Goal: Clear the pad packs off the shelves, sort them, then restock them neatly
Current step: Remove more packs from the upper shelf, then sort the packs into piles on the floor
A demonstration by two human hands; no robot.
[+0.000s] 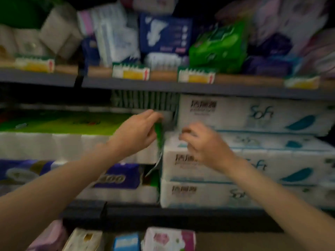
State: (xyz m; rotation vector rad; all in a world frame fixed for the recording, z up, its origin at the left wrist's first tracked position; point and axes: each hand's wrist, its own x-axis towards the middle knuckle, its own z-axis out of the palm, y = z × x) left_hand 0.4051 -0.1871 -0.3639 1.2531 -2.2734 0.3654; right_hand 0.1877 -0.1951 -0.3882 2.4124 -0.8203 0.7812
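Note:
The frame is blurred by motion. My left hand (139, 129) reaches into the middle shelf and pinches a thin green pack (159, 136) wedged upright in the gap between the stacks. Just to its right, my right hand (203, 142) hovers with curled fingers over the white tissue packs (253, 160), and I cannot see anything in it. Pad packs crowd the upper shelf in a heap: a dark blue pack (165, 33), a green pack (219, 46), purple packs (268, 64) and light blue-and-white ones (116, 38).
Toilet-roll bundles (54, 145) fill the middle shelf's left side, under a lime-green pack (63, 122). Price tags (130, 71) line the upper shelf edge. More packs, pink (168, 240), blue (126, 241) and cream (83, 240), lie on the bottom level.

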